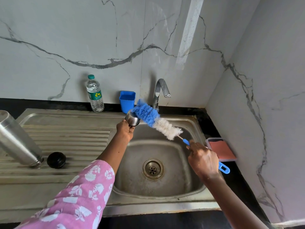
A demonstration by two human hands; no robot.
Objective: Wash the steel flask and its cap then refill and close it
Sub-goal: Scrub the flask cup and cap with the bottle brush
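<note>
We see the left hand gripping the small round steel cap over the back edge of the steel sink. The right hand grips the blue-and-white bristle brush, whose tip touches the cap's mouth. The tall steel flask stands mouth down at the left edge of the ribbed drainboard.

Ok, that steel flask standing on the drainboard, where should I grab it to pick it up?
Wrap a hand round the wide middle of the steel flask, probably coming from its right. It stands mouth down on its narrow neck, so a low grip could tip it, and the black stopper sits close beside the neck.
</note>
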